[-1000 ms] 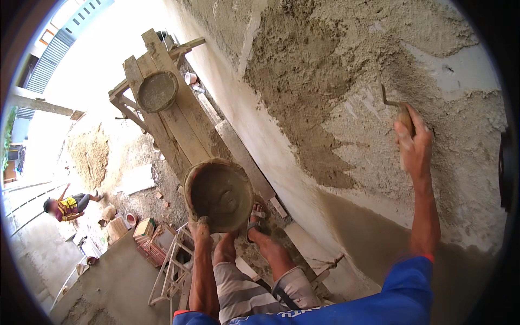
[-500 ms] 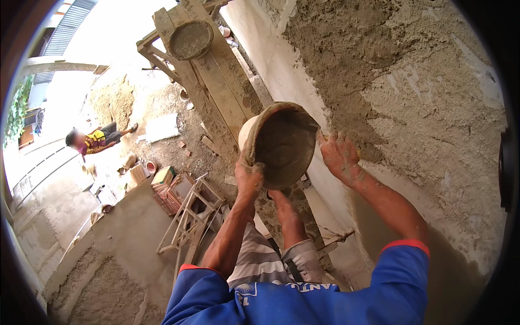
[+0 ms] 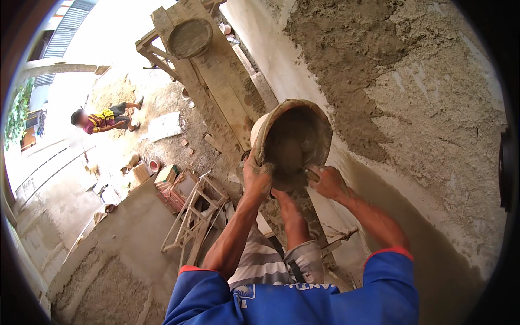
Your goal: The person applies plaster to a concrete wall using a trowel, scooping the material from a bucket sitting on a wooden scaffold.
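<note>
A round, mortar-smeared bucket [image 3: 260, 131] is tilted in front of me with its mouth toward me. Wet grey mortar [image 3: 290, 154] coats its inside. My left hand [image 3: 257, 176] is closed on the bucket's left lower rim, the thumb over the edge. At the right lower rim, my right hand [image 3: 326, 182] has its fingers curled against the edge; the fingertips are partly hidden. On the right rises a wall [image 3: 433, 103] with rough plaster, a darker wet patch [image 3: 346, 59] across its upper part.
A plank scaffold [image 3: 227, 108] runs ahead, bearing a round tub of mortar [image 3: 189, 39]. Below on the left are a wooden frame [image 3: 196, 216], stacked bricks [image 3: 172, 197], a white sheet [image 3: 164, 126] and a sand heap [image 3: 111, 97]. Another person [image 3: 105, 120] is on the ground at far left.
My right hand has come down and left from beside the wall to the bucket's lower rim. The bucket has shifted slightly right. The person at far left has moved a little.
</note>
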Available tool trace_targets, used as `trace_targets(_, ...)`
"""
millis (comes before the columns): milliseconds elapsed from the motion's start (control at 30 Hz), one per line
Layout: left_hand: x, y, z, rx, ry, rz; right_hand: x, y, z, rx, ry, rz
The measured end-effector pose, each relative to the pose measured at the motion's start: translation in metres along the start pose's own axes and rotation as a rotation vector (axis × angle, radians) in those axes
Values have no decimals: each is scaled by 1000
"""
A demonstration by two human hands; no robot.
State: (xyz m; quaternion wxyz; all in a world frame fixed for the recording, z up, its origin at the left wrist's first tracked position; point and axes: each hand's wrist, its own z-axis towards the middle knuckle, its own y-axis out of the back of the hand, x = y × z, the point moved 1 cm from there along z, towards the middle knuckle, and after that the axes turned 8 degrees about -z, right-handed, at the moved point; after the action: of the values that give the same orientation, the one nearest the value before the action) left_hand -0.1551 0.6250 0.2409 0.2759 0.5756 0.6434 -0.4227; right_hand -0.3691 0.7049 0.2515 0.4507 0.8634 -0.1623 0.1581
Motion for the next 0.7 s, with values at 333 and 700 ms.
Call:
trace_targets(333, 21, 14, 0, -29, 117, -197, -6, 18, -5, -165, -8, 148)
trace_targets(700, 75, 37, 16, -316, 267, -351, 16, 133, -34, 24, -16, 357)
